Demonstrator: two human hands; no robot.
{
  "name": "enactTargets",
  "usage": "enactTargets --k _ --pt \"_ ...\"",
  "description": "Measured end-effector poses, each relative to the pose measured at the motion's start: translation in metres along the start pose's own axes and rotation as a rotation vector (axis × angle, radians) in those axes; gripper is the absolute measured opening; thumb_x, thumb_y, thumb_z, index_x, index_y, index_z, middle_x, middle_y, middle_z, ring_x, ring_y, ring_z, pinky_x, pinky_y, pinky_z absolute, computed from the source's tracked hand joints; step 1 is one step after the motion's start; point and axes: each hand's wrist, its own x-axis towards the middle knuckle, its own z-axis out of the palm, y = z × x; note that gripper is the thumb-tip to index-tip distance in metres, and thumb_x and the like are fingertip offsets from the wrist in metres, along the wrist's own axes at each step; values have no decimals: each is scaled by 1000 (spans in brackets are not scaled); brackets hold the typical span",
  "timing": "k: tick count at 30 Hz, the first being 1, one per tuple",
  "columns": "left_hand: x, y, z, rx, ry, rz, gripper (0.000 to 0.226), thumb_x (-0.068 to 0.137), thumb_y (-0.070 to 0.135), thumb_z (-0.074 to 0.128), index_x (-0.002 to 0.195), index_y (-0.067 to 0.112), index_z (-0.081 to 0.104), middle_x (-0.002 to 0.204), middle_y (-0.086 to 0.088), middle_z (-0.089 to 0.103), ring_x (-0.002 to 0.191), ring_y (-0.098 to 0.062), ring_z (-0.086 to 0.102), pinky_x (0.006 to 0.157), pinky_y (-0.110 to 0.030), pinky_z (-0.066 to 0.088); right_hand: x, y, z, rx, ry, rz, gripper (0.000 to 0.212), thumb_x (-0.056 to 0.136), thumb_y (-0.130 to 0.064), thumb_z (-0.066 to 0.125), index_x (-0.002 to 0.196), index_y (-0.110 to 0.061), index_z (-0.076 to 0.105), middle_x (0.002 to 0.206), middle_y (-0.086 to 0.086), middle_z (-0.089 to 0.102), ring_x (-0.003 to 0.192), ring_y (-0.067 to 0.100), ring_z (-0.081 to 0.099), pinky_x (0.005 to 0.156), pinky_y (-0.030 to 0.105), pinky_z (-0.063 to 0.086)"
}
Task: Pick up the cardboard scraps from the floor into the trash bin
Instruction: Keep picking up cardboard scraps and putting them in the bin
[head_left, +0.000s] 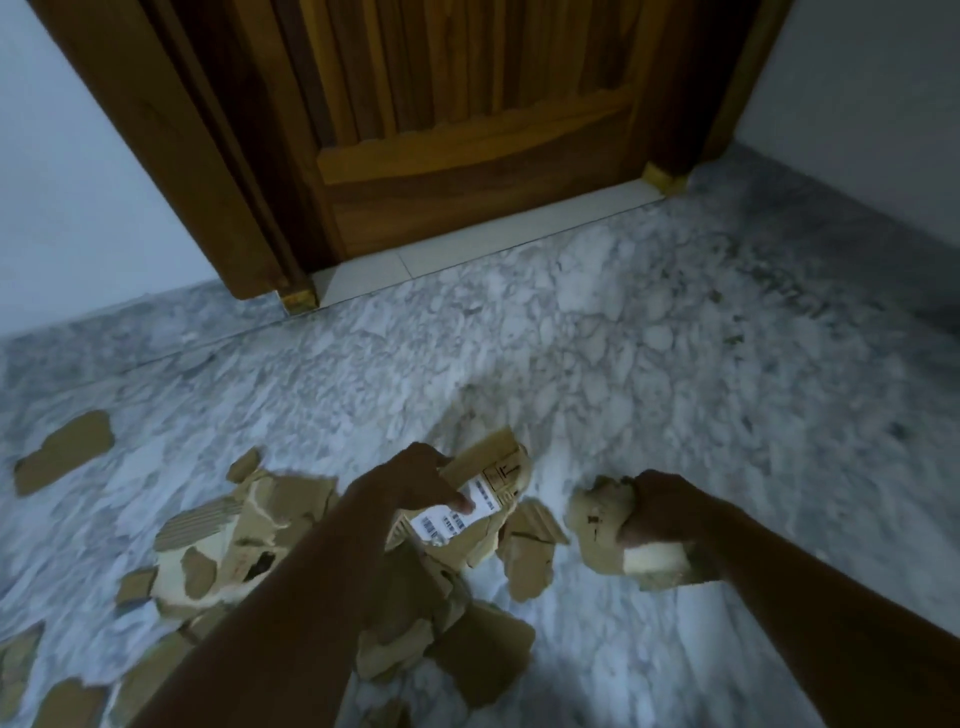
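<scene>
Fingers (458, 502) of the left hand (410, 483) pinch the labelled cardboard scrap (488, 491); the right hand (662, 512), just right of it, grips a crumpled cardboard wad (597, 525).

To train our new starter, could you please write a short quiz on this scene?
1. True or false: the floor is already free of loose scraps.
2. What does the left hand hold? A) a cardboard piece with a white printed label B) a broom C) nothing
3. Fill in: the right hand has its grip on crumpled ____.
Key: 1 false; 2 A; 3 cardboard.
</scene>
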Motion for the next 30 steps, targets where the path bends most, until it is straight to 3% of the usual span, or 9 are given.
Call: enactTargets --k 2,6,8,15,18,21,23,26,30 --pt "7 9 20 22 27 -16 94 59 40 90 138 7 51 139 -7 51 117 -26 61 90 -33 53 2 7 22 -17 123 29 60 64 -49 75 116 -28 55 114 -4 66 105 21 64 92 38 52" --pt "12 3 43 49 69 -36 80 63 40 88 130 8 57 134 -7 54 116 -27 60 95 -41 53 4 11 42 -39 276 -6 52 76 -42 71 117 -24 44 110 -1 65 104 24 64 88 39 49" --pt "14 -1 45 14 32 -24 66 68 37 86 124 11 63 124 -8 66 104 -23 68 87 -35 57 6 11 44 -37 281 -4 54 78 -42 70 121 -24 43 112 -1 64 106 24 63 89 39 48" --pt "0 8 33 -30 -3 42 50 69 40 85 112 20 69 107 -2 73 90 -15 71 72 -23 54 5 10 50 -84 322 13 62 82 -48 70 129 -24 37 122 0 61 113 25 60 94 41 47" --pt "-13 12 10 -166 35 59 45 70 42 85 107 20 74 102 -1 75 90 -15 71 77 -26 54 5 15 48 -2 237 3 67 79 -47 75 130 -24 39 124 2 61 114 26 60 96 42 48" --pt "-33 10 -18 -286 104 51 35 72 40 84 102 24 76 95 4 76 85 -12 72 84 -30 56 6 22 29 246 136 -83 72 71 -40 86 131 -20 52 129 2 62 114 24 61 90 30 48" --pt "-49 7 -31 -368 126 55 25 74 33 84 96 25 75 87 7 77 77 -11 75 76 -29 59 4 18 10 384 160 -187 63 69 -35 89 125 -19 63 119 3 69 104 19 65 82 24 51" --pt "-70 -3 -35 -455 134 60 28 76 21 83 102 21 72 87 4 77 75 -16 76 66 -29 61 0 -4 -7 545 137 -343 48 75 -25 86 119 -15 68 111 4 71 102 19 66 88 30 54" --pt "-79 -19 -26 -529 148 43 37 76 12 82 110 20 68 95 -2 76 77 -22 76 67 -39 62 4 -44 4 328 -82 -406 56 70 -29 88 121 -22 66 109 -4 68 95 7 65 78 15 52"
